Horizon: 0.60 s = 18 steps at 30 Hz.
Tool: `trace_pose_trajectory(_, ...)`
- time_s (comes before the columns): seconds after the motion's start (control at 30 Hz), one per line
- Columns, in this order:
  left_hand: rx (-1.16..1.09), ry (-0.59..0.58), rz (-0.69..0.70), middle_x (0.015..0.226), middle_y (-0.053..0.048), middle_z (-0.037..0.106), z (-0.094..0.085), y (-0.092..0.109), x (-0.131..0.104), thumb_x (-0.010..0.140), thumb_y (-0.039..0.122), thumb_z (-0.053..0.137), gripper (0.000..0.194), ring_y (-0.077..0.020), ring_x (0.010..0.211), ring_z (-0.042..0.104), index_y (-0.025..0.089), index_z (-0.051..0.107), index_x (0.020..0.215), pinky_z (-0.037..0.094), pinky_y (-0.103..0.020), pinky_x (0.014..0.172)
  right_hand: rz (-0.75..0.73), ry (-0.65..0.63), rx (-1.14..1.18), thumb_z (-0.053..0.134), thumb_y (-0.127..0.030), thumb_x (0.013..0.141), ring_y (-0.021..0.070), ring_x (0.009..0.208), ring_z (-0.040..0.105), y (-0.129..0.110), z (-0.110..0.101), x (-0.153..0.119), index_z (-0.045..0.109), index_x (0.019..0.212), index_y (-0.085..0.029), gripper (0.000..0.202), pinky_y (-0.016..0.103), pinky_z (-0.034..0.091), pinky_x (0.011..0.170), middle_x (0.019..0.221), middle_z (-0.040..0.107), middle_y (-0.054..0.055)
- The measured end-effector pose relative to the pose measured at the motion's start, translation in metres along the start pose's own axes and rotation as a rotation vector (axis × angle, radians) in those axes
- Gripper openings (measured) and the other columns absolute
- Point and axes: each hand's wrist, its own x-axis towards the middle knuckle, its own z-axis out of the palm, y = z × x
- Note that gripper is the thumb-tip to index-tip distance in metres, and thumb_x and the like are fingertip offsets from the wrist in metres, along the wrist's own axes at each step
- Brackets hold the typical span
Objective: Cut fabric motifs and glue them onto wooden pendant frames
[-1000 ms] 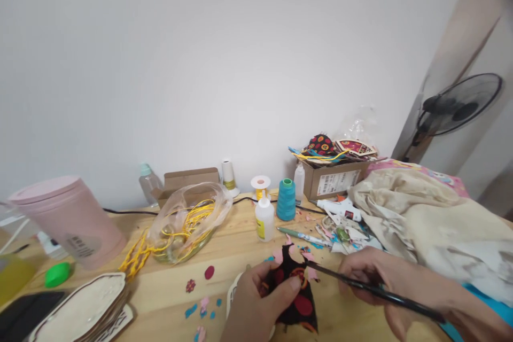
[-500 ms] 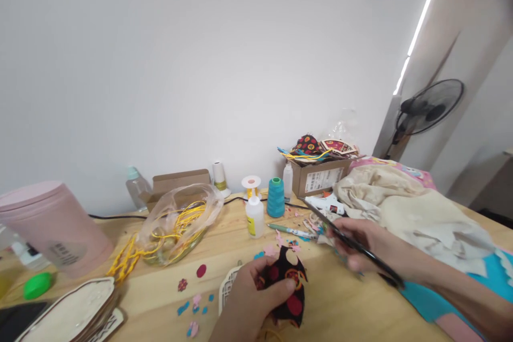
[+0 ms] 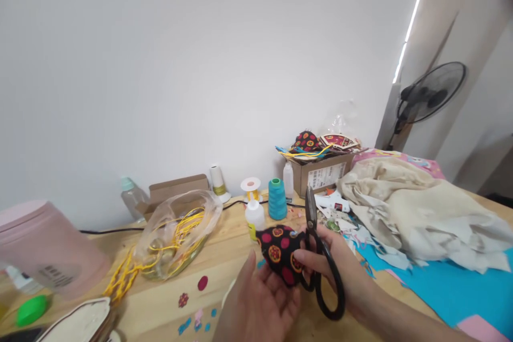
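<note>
My right hand holds a pair of black-handled scissors, blades pointing up. Its thumb and fingers also pinch the edge of a black fabric piece with red and orange round patterns. Under that piece, my left hand lies palm up with the thumb spread away; its fingertips are close beneath the cloth, and whether they touch it I cannot tell. Just behind the fabric stands a small white squeeze bottle, partly covered by it. A blue thread cone is beside the bottle.
A cardboard box full of fabric pieces stands at the back right, near cream cloth and blue felt. On the left are a plastic bag of yellow cord and a pink bin. Small felt cutouts lie in front.
My right hand has brought the scissors leftward and turned them blades up, and now pinches the fabric. The fabric has moved up and turned. My left hand has let go and opened beneath it.
</note>
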Motion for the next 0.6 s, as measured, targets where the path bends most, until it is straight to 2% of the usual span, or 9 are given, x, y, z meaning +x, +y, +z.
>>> trace_pose_trajectory(0.07,0.030,0.021,-0.011,0.080,-0.010,0.068,-0.001,-0.007,0.003,0.067,0.034,0.062,0.031,-0.0191,0.075,0.062,0.010,0.063,0.085,0.047,-0.029,0.068,0.004,-0.012,-0.015,0.072,-0.026,0.060,0.0081,0.052,0.046,0.002,0.001,-0.002,0.049,0.076,-0.018,0.029,0.018,0.037,0.045,0.061,0.051,-0.007)
trace_pose_trajectory(0.13,0.142,0.048,0.057,0.075,-0.007,0.069,-0.002,-0.013,0.006,0.063,0.022,0.068,0.021,-0.0154,0.068,0.062,0.012,0.064,0.081,0.047,-0.024,0.062,0.001,-0.037,-0.025,0.075,-0.025,0.056,0.0084,0.052,0.046,0.003,0.003,-0.002,0.050,0.077,-0.017,0.034,0.018,0.037,0.045,0.060,0.051,-0.007)
trace_pose_trajectory(0.2,0.252,0.055,0.152,0.073,-0.005,0.070,-0.002,-0.015,0.007,0.060,0.012,0.069,0.019,-0.0138,0.063,0.063,0.014,0.066,0.078,0.047,-0.022,0.058,-0.003,-0.056,-0.043,0.076,-0.026,0.053,0.0077,0.050,0.044,0.004,0.004,-0.002,0.051,0.078,-0.017,0.036,0.017,0.035,0.043,0.059,0.049,-0.007)
trace_pose_trajectory(0.3,0.313,0.080,0.251,0.071,-0.006,0.071,0.000,-0.014,0.005,0.057,0.011,0.071,0.019,-0.0156,0.061,0.064,0.012,0.067,0.076,0.049,-0.024,0.058,-0.025,-0.042,-0.033,0.071,-0.038,0.058,0.0058,0.043,0.036,0.005,0.000,0.000,0.052,0.082,-0.016,0.038,0.016,0.028,0.037,0.053,0.044,-0.008)
trace_pose_trajectory(0.4,0.312,0.129,0.320,0.066,-0.006,0.071,0.002,-0.011,0.004,0.054,0.011,0.073,0.016,-0.0146,0.058,0.064,0.011,0.068,0.069,0.050,-0.023,0.059,-0.070,-0.048,0.073,0.062,-0.049,0.065,0.0056,0.040,0.027,0.002,-0.007,0.000,0.052,0.086,-0.017,0.039,0.016,0.021,0.036,0.049,0.035,-0.008)
trace_pose_trajectory(0.5,0.327,0.153,0.391,0.065,-0.006,0.072,0.003,-0.010,0.003,0.052,0.011,0.074,0.015,-0.0142,0.059,0.064,0.010,0.068,0.065,0.051,-0.021,0.058,-0.103,-0.123,0.199,0.054,-0.053,0.070,0.0082,0.047,0.032,-0.007,-0.010,-0.001,0.053,0.088,-0.018,0.039,0.019,0.030,0.044,0.060,0.040,-0.004)
trace_pose_trajectory(0.6,0.347,0.166,0.467,0.065,-0.006,0.072,0.002,-0.010,0.004,0.051,0.014,0.075,0.016,-0.0154,0.060,0.064,0.010,0.068,0.065,0.051,-0.021,0.056,-0.033,-0.282,0.282,0.040,-0.060,0.074,0.0126,0.058,0.039,-0.017,-0.013,-0.004,0.052,0.094,-0.019,0.048,0.026,0.036,0.057,0.073,0.044,0.002)
